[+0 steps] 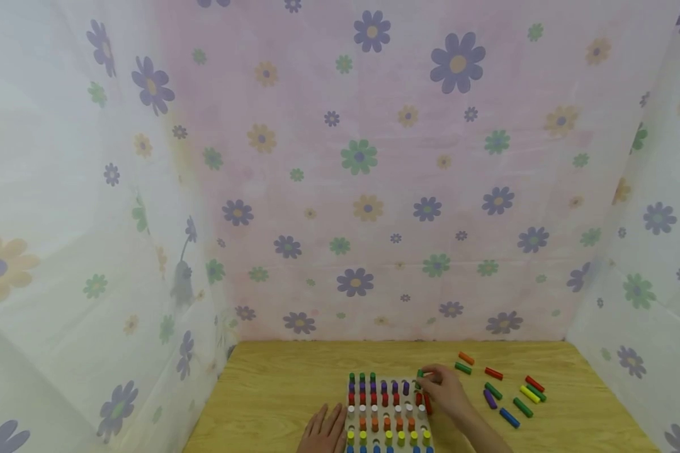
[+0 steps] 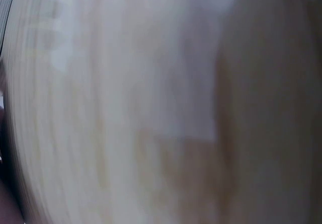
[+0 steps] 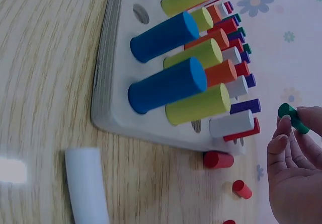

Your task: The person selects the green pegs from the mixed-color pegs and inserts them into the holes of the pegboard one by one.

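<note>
A pale pegboard (image 3: 111, 105) stands on the table with rows of upright pegs, among them blue pegs (image 3: 168, 85), yellow pegs (image 3: 198, 105) and white pegs (image 3: 231, 124). Over its far right corner my right hand (image 1: 446, 391) pinches a green peg (image 3: 295, 119) between thumb and fingers. Three green pegs (image 1: 362, 377) stand in the back row at the left. Flat beside the board's left edge lies my left hand (image 1: 324, 431), its fingers extended. The left wrist view is blurred and shows mostly wood grain.
Loose pegs lie to the right, including an orange peg (image 1: 466, 358), a purple peg (image 1: 490, 399) and a blue peg (image 1: 509, 417). A red peg (image 3: 218, 159) lies against the board's right side. Near the board's front lies a white peg (image 3: 86, 186). Flowered sheets (image 1: 368, 176) surround the table.
</note>
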A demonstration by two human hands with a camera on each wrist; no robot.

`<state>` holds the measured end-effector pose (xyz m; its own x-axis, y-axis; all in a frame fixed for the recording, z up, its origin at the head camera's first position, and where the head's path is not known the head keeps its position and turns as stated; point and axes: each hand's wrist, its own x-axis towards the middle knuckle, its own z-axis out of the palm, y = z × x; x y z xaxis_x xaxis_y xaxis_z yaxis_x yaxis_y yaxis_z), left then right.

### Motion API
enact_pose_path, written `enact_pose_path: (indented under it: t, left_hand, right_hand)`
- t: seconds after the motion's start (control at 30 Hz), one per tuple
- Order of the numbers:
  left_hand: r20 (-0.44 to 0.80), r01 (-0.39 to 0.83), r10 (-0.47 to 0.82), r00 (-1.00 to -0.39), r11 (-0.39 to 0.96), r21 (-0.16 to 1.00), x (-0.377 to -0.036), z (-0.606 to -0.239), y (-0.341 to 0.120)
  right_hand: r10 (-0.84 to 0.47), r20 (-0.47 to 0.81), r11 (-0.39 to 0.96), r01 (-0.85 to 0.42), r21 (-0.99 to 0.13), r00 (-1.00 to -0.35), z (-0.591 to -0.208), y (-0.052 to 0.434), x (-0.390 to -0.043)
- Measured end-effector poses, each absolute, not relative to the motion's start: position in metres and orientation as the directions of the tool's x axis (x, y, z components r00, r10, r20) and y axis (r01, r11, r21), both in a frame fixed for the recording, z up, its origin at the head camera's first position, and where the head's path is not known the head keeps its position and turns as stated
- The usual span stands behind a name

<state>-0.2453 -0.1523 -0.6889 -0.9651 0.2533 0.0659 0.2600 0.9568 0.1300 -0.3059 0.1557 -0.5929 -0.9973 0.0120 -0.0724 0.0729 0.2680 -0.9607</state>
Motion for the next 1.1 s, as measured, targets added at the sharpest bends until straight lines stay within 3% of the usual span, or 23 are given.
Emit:
enact_pose_path:
  t: [0.33, 0.77, 1.1]
  left_hand:
    - [0.073, 0.260, 0.252, -0.965, 0.955, 0.144, -0.244, -0.688, -0.152]
    - [0.074, 0.280, 0.272, -0.960, 0.945, 0.170, -0.244, -0.686, -0.155]
    - [0.082, 0.288, 0.278, -0.957, 0.942, 0.174, -0.243, -0.685, -0.155]
  right_hand:
    - [-0.085, -0.076, 0.202, 0.057, -0.978, -0.994, -0.593, 0.140, -0.312]
    - [-0.089, -0.046, 0.217, 0.025, -0.976, -0.995, -0.590, 0.119, -0.317]
    - [-0.017, 0.007, 0.255, -0.011, -0.967, -1.000, -0.596, 0.100, -0.321]
